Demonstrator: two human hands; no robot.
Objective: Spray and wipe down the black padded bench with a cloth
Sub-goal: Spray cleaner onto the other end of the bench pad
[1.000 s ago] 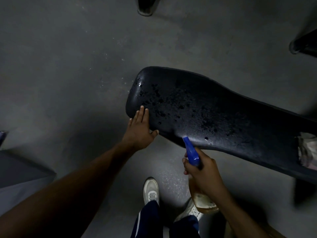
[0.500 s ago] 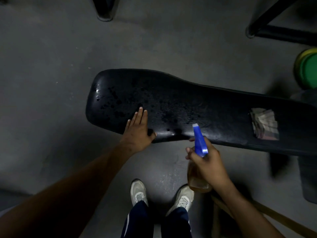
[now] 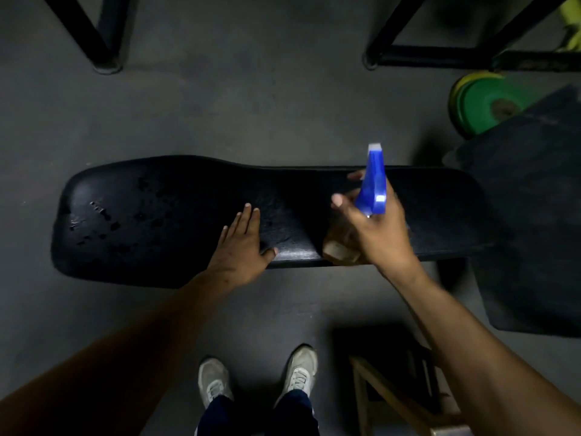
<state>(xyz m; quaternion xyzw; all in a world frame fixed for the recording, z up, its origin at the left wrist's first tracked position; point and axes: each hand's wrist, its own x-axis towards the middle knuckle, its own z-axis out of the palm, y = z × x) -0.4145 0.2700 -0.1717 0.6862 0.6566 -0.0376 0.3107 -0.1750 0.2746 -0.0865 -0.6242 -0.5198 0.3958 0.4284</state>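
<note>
The black padded bench (image 3: 176,212) lies across the middle of the view, its left end dotted with wet spray drops. My left hand (image 3: 242,247) rests flat on the near edge of the pad, fingers together, holding nothing. Over the right half of the bench, my right hand (image 3: 374,231) grips a spray bottle (image 3: 372,187) with a blue trigger head pointing away from me and an amber body under my palm. The cloth is hidden from view.
Black metal frame legs (image 3: 105,42) stand on the grey floor beyond the bench. Green and yellow weight plates (image 3: 490,105) sit at the upper right beside a dark mat (image 3: 534,215). A wooden frame (image 3: 393,398) stands near my right shoe.
My right hand has lifted the spray bottle up and rightward over the bench. My left hand stays on the pad edge. The view has shifted right; the cloth seen earlier is now hidden.
</note>
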